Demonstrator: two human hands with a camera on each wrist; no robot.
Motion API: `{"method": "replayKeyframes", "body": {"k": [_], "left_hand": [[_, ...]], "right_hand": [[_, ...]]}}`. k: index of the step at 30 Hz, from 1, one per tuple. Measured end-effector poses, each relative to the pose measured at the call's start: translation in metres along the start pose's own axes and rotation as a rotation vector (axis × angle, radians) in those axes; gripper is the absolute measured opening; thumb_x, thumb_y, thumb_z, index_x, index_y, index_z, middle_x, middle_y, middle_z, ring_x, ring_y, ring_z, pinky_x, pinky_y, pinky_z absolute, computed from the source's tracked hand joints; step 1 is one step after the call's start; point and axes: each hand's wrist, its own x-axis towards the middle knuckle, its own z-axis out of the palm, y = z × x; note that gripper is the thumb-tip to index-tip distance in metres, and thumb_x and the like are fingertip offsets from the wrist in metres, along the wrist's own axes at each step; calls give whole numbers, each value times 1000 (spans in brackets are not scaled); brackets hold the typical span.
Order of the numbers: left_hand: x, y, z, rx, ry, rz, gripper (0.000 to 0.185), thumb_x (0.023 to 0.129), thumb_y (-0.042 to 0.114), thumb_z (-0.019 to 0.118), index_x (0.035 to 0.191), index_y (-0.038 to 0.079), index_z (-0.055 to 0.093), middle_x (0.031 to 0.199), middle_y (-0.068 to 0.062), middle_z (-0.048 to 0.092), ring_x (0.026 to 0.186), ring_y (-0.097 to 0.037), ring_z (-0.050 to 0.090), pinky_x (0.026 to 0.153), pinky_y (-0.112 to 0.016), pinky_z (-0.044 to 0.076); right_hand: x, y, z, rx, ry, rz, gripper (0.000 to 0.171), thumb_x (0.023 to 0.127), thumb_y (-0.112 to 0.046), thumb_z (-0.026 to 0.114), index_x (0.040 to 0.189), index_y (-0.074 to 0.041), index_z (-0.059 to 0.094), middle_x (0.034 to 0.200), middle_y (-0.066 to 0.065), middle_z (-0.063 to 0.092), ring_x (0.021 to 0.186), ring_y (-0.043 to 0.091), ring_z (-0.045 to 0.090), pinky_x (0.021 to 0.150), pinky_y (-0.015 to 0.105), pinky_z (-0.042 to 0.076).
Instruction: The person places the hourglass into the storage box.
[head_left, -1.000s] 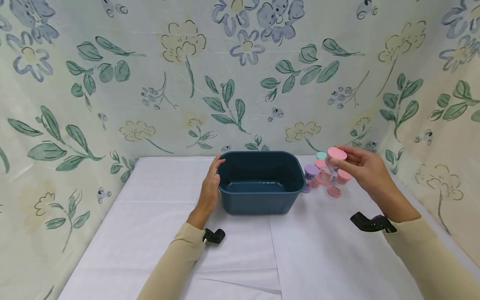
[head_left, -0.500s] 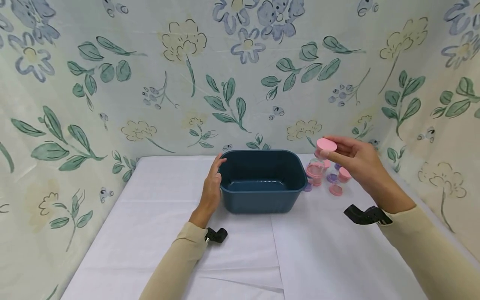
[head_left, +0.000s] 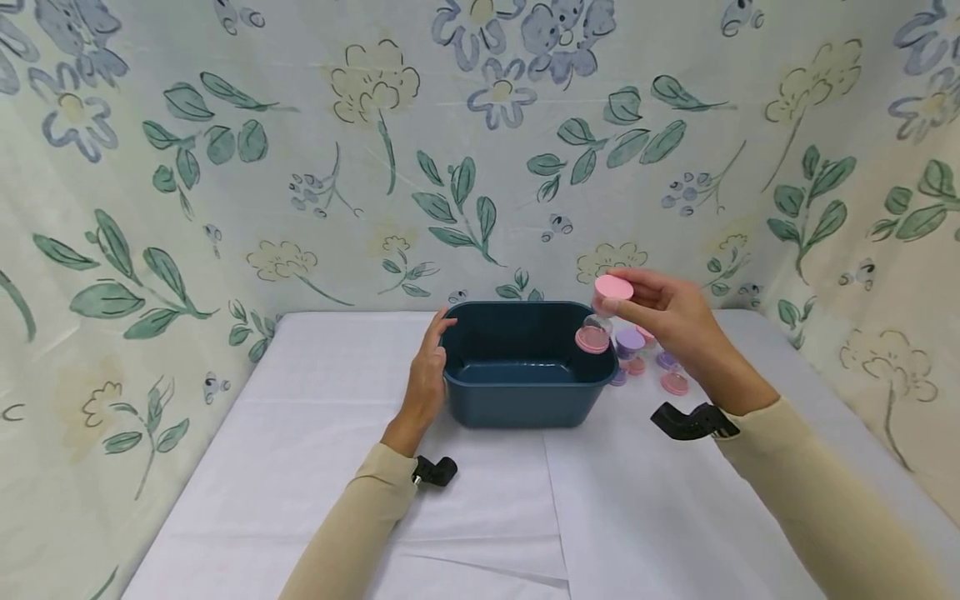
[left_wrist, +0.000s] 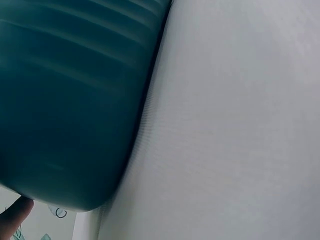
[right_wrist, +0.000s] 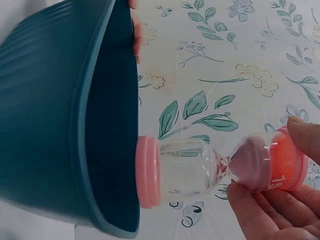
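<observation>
Hourglass [head_left: 604, 314] pinched in right grip [head_left: 667, 321]

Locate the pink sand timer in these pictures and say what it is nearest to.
In the head view the pink sand timer is pinched in the right hand, held in the air over the right rim of the blue tub.

Plastic, glass-clear and cloth surfaces

The tub [head_left: 522, 367] is matt, ribbed dark-teal plastic; the hourglass [right_wrist: 220, 165] has a glossy clear body with smooth pink plastic caps; the table cover [head_left: 300, 467] is creased white matt cloth.
</observation>
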Motion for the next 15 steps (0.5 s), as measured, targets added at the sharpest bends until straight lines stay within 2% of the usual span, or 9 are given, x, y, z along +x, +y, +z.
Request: {"method": "replayKeyframes", "body": {"k": [6,15], "left_hand": [[1,-2,1,0,4,-5,55,97,22,25,151,11,28,152,-6,37,144,-20,23,112,-55,24],[1,-2,1,25,4,-32,56,99,29,21,151,9,28,151,-6,37,144,-19,22,114,-53,21]], "right_hand": [[8,-1,17,32,-48,9,58,83,-44,72,134,-22,57,125,1,63,111,15,61,97,34,47],[19,1,42,98,-95,-23,56,84,-34,73,134,-15,57,123,7,65,109,15,63,99,35,46]]}}
